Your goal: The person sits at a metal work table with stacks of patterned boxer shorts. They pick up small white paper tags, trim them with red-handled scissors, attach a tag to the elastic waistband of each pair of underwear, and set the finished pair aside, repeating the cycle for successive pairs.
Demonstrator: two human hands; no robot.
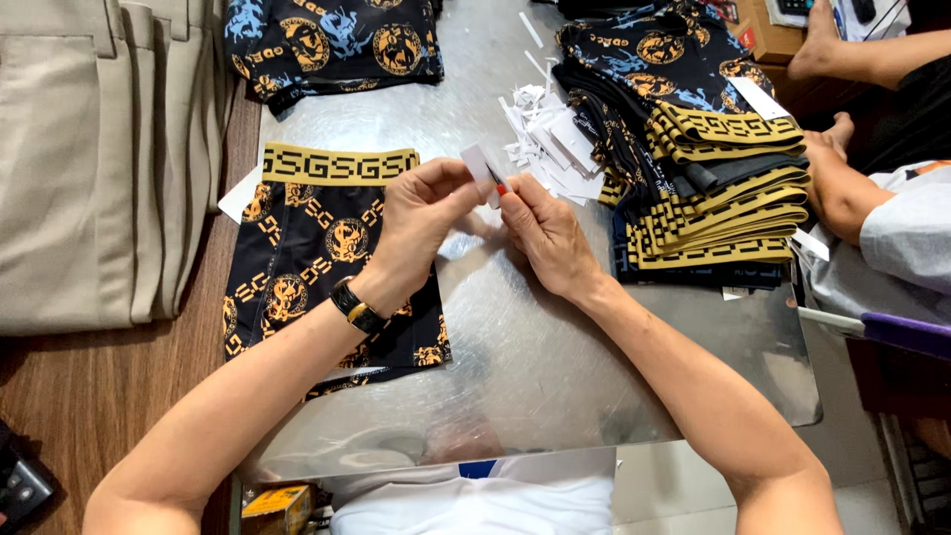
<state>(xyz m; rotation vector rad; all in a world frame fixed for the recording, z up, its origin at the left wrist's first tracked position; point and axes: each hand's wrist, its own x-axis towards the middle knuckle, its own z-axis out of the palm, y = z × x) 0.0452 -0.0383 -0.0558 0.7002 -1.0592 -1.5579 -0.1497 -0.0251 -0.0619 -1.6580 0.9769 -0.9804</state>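
Left hand & right hand meet over the middle of the worktop, both pinched on one small white paper tag w/ a red bit at its lower end. Left thumb + forefinger grip the tag's side, right fingertips close on the red end. Can't tell exactly what the red part is; too small.

Just left of the hands, one pair of black-and-gold patterned shorts lies flat near the worktop's left edge, gold waistband toward the far side. A white slip pokes out at its left side, another at the bottom hem, but no tag seen fixed on the front, so this pair looks like the one in hand, not finished.

Far-right part of the worktop: tall folded stack of same shorts, waistbands facing right, white tags showing on a few. Prob. the done lot, and a big one. Loose pile of white tags between hands & stack, plenty left. More folded shorts at far-left corner; can't tell if tagged.

Another person's arm rests by the stack at the right edge. Beige folded cloth off the left edge.
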